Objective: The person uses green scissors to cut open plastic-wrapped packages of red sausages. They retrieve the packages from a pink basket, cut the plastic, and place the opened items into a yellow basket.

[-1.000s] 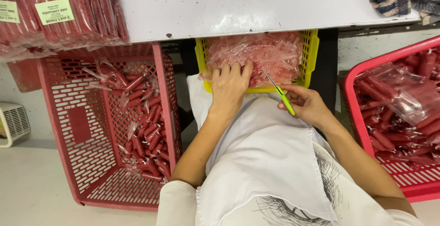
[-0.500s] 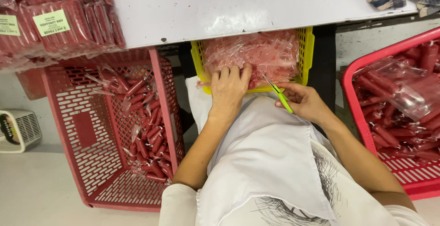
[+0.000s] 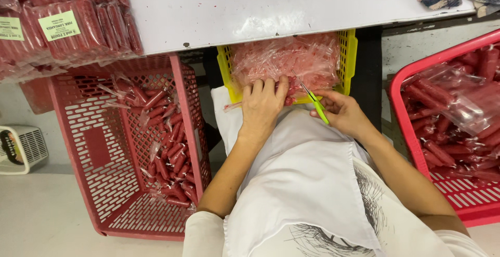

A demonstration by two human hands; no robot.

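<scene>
A heap of wrapped sausages point(image 3: 291, 59) is pressed down in the yellow basket point(image 3: 350, 59) by the left hand point(image 3: 262, 106). Green snips point(image 3: 315, 103) are grasped in the right hand's point(image 3: 344, 114) grip. Loose sausages lie in the left crate point(image 3: 112, 184); the heap seems largely uncut.

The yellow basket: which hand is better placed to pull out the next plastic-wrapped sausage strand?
Probably the left hand. Its fingers already rest on the wrapped sausages at the near rim of the yellow basket. The right hand is occupied with the green snips.
</scene>
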